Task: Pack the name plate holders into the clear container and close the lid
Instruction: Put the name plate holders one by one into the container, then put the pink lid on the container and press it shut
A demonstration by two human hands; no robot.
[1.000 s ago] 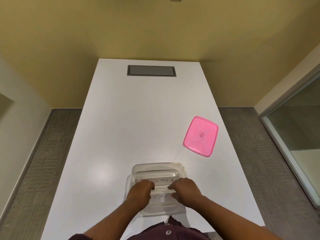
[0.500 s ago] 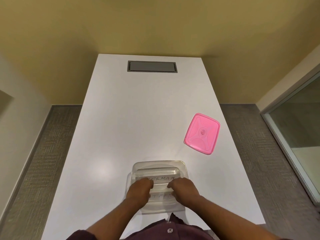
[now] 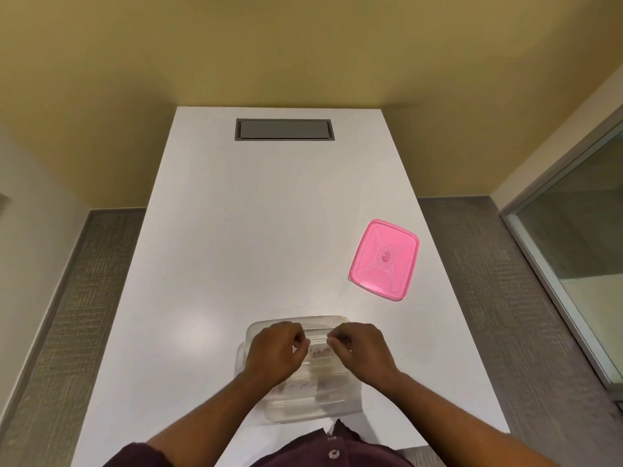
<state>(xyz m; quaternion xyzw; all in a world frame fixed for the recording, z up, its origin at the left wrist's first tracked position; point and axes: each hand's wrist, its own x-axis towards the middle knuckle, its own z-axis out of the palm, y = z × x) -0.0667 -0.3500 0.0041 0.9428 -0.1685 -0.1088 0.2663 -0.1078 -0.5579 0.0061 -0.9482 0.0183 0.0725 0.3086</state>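
Observation:
The clear container (image 3: 305,416) sits on the white table (image 3: 236,247) near its front edge, right before me. Inside lie clear name plate holders with handwritten cards: one toward the far side (image 3: 318,351), another nearer me (image 3: 303,387). My left hand (image 3: 274,352) and my right hand (image 3: 362,352) hover over the far half of the container with curled fingers, and their fingertips pinch the two ends of the far holder. The pink lid (image 3: 384,259) lies flat on the table, to the right and beyond the container, close to the right edge.
A grey recessed hatch (image 3: 285,129) is set into the table's far end. The table's far edge meets a yellow wall. Grey carpet runs along both long sides, and a glass partition (image 3: 573,257) stands at the right.
Both hands have moved from the middle of the container toward its far side, and the fingers have curled in. The camera has tilted slightly. The lid has not moved.

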